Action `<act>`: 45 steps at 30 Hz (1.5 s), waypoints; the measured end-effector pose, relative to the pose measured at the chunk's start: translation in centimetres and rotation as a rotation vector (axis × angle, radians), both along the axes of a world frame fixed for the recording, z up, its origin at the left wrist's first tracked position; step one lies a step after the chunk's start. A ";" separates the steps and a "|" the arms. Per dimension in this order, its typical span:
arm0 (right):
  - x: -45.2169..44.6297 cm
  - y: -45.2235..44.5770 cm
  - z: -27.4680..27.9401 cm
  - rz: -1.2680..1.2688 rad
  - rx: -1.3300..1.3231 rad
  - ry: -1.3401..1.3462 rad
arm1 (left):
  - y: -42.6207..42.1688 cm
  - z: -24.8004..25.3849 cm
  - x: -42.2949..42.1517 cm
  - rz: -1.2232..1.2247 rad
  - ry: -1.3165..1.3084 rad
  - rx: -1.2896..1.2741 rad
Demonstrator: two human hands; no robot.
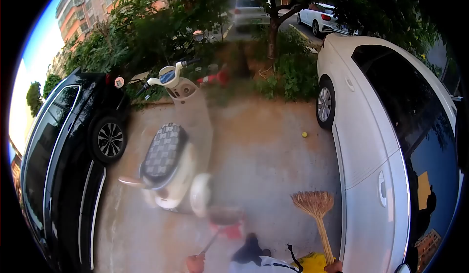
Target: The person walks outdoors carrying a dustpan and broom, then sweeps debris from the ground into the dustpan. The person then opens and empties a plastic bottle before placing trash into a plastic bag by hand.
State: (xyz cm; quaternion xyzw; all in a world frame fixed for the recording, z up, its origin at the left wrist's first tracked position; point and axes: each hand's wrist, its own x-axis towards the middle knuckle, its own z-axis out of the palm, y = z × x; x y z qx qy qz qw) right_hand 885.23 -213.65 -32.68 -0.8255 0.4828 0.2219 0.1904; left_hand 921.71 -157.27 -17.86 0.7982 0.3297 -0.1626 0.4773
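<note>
At the bottom of the head view, my left hand [195, 263] is closed around the thin handle of a red dustpan [233, 230]. The dustpan is blurred and low over the concrete, behind the scooter's rear end. My right hand [333, 266] grips the handle of a straw broom [315, 205] near the bottom edge. Its bristles fan out at the far end, pointing away from me, beside the white car. I cannot tell whether they touch the ground. My shoe [250, 248] shows between the two hands.
A cream scooter [188, 175] with a checkered seat stands ahead on the left. A black car [63, 141] borders the left, a white car [366, 121] the right. A small yellow ball [305, 134] lies on the concrete. Bushes and a tree [272, 33] line the far edge.
</note>
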 end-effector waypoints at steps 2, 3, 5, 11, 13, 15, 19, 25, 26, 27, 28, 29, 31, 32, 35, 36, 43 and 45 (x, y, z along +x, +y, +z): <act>4.9 -2.4 1.4 -0.003 -0.036 -0.088 | -2.8 -1.1 4.5 -0.023 -0.032 -0.008; 7.5 -4.0 1.5 0.025 -0.058 -0.063 | -4.2 -1.7 6.9 -0.035 -0.047 -0.010; 12.9 -6.5 1.6 0.076 -0.100 -0.009 | -7.0 -2.9 12.2 -0.005 -0.023 -0.057; 34.3 -13.8 9.1 -0.299 -0.049 -0.199 | -16.2 -4.3 30.6 0.034 -0.002 -0.154; 39.5 -18.2 8.5 -0.295 -0.061 -0.231 | -18.7 -5.4 36.3 -0.046 -0.078 -0.126; 43.9 -22.3 8.9 -0.334 -0.036 -0.226 | -18.0 -11.1 39.8 -0.236 -0.226 -0.013; 54.6 -27.6 11.9 -0.366 -0.040 -0.328 | -25.6 -2.4 50.9 -0.102 -0.018 -0.058; 71.0 -37.4 11.4 -0.370 -0.010 -0.461 | -33.8 -0.1 65.4 0.083 -0.008 -0.123; 74.5 -39.0 11.8 -0.319 -0.031 -0.468 | -35.5 0.5 67.6 0.083 -0.032 -0.122; 78.0 -40.4 12.6 -0.302 -0.017 -0.461 | -37.1 1.3 69.6 0.084 -0.057 -0.120; 82.0 -41.7 13.4 -0.287 -0.003 -0.461 | -39.0 2.3 72.1 -0.020 -0.048 -0.055; 86.3 -43.3 14.2 -0.270 0.009 -0.466 | -40.5 2.0 74.5 0.127 -0.025 -0.103; 93.7 -46.3 15.0 -0.208 0.041 -0.516 | -41.6 -1.8 79.4 -0.096 -0.048 0.148; 98.0 -48.0 15.7 -0.190 0.057 -0.494 | -41.5 -3.9 82.2 -0.138 -0.083 0.243; 109.3 -53.6 15.3 -0.140 0.160 -0.605 | -43.0 -8.2 89.6 -0.090 -0.261 0.304; 114.6 -54.3 18.3 -0.087 0.135 -0.561 | -43.6 -8.1 91.6 0.017 -0.334 0.192; 142.4 -63.4 21.4 0.237 0.111 -0.635 | -58.4 10.4 112.3 0.415 -0.411 -0.160; 151.0 -64.5 23.7 0.284 0.106 -0.665 | -60.9 12.3 118.5 0.408 -0.357 -0.088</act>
